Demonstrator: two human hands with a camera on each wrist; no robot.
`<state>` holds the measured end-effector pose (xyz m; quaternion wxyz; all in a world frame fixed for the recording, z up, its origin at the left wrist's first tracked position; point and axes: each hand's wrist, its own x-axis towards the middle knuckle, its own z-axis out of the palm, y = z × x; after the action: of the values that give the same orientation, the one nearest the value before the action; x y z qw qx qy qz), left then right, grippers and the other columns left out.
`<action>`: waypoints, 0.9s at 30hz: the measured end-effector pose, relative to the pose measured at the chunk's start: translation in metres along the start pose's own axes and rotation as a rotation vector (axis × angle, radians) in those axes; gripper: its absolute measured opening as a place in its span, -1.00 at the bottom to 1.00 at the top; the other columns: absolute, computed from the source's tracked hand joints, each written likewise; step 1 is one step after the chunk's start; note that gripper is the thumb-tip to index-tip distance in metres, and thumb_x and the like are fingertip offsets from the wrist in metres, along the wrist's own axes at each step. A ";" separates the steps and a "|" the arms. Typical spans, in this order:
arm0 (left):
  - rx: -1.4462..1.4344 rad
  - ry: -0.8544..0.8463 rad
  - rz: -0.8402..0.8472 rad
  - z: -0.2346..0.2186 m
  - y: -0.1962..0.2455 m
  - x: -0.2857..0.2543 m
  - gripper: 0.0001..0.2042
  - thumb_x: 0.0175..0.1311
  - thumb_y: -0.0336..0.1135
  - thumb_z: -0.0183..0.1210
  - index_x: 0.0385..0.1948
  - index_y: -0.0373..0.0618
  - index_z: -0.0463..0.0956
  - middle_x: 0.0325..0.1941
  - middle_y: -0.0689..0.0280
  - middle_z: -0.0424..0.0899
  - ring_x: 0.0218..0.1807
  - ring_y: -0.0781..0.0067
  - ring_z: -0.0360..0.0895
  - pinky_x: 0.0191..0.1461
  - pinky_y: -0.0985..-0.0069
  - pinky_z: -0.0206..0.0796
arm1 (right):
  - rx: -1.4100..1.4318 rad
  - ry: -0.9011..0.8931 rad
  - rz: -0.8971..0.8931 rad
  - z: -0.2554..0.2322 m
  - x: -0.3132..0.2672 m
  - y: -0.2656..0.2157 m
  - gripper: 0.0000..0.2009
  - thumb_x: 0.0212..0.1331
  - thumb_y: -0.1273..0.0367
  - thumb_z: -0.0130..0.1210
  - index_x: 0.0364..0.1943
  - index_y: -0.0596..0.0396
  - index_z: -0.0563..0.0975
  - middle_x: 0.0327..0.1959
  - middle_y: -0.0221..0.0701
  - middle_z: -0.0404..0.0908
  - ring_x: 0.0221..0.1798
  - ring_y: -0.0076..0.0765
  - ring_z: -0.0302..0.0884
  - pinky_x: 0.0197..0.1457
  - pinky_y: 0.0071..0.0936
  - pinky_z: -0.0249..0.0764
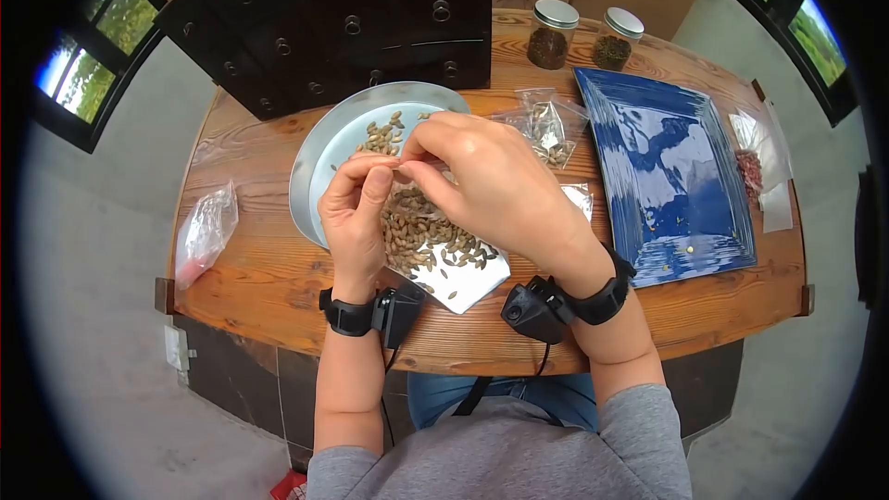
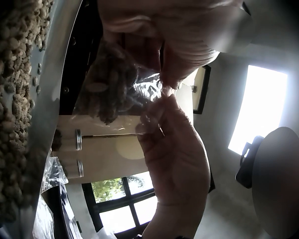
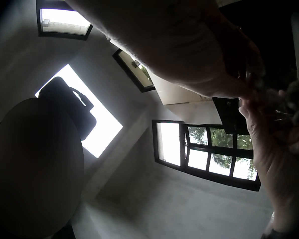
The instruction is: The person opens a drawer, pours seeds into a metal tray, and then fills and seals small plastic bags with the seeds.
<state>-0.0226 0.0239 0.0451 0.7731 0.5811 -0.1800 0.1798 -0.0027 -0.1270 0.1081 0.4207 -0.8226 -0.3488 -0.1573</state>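
Observation:
Both hands meet over a round metal tray [image 1: 310,213]. My left hand [image 1: 355,222] and right hand [image 1: 505,181] pinch the top edge of a small clear plastic bag [image 2: 109,89], fingertips close together. Dark oval pods show through the plastic as it hangs below the fingers in the left wrist view. Greenish-brown pods [image 1: 381,136] lie in the tray, and more pods [image 1: 417,245] spread over a white sheet [image 1: 477,289] at its near side. In the right wrist view the fingertips and bag are dark against the windows.
A dark drawer cabinet [image 1: 343,18] stands behind the tray. To the right are a blue rectangular plate [image 1: 671,176], small filled bags [image 1: 551,134] and two lidded jars [image 1: 549,42] [image 1: 616,42]. A crumpled plastic bag [image 1: 208,227] lies at the wooden table's [image 1: 259,287] left edge.

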 end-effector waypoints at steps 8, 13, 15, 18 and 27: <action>0.092 0.062 -0.004 0.001 -0.005 -0.001 -0.91 0.21 -0.43 0.04 -0.38 -0.24 0.47 -0.30 0.34 0.48 -0.22 0.60 0.37 -0.05 0.64 0.18 | -0.077 0.077 -0.068 0.008 -0.001 0.005 -0.88 -0.07 0.43 0.07 -0.57 0.23 0.46 -0.52 -0.21 0.50 -0.38 -0.08 0.47 -0.33 -0.28 0.39; 0.146 0.097 0.045 0.002 -0.002 0.000 -0.93 0.19 -0.45 0.06 -0.40 -0.25 0.48 -0.37 0.36 0.51 -0.30 0.65 0.39 -0.17 0.69 0.24 | -0.119 0.017 -0.022 0.011 0.002 0.002 -0.88 -0.06 0.42 0.04 -0.58 0.20 0.44 -0.52 -0.19 0.49 -0.38 -0.06 0.47 -0.33 -0.24 0.40; 0.180 0.131 0.005 0.000 -0.003 -0.001 -0.91 0.18 -0.41 0.09 -0.42 -0.23 0.48 -0.40 0.40 0.53 -0.35 0.71 0.40 -0.23 0.73 0.25 | -0.083 0.008 -0.009 0.010 0.004 0.000 -0.89 -0.07 0.41 0.07 -0.57 0.17 0.45 -0.53 -0.24 0.49 -0.42 -0.08 0.46 -0.37 -0.26 0.39; 0.155 0.155 0.023 0.001 -0.004 0.000 -0.91 0.17 -0.40 0.10 -0.42 -0.23 0.49 -0.42 0.42 0.53 -0.38 0.72 0.40 -0.27 0.75 0.25 | -0.059 -0.031 0.016 0.007 0.004 0.000 -0.88 -0.07 0.41 0.08 -0.57 0.19 0.46 -0.55 -0.24 0.49 -0.44 -0.11 0.46 -0.39 -0.29 0.38; 0.006 0.236 -0.080 -0.004 -0.004 0.002 -0.88 0.19 -0.37 0.09 -0.38 -0.23 0.51 -0.45 0.40 0.54 -0.39 0.70 0.43 -0.27 0.74 0.27 | -0.056 -0.072 0.126 -0.001 0.006 0.005 -0.87 -0.06 0.41 0.08 -0.50 0.23 0.50 -0.55 -0.22 0.53 -0.48 -0.17 0.51 -0.42 -0.41 0.41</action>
<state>-0.0192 0.0270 0.0418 0.7936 0.5650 -0.0640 0.2164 0.0048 -0.1277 0.1090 0.3938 -0.8595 -0.3066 -0.1102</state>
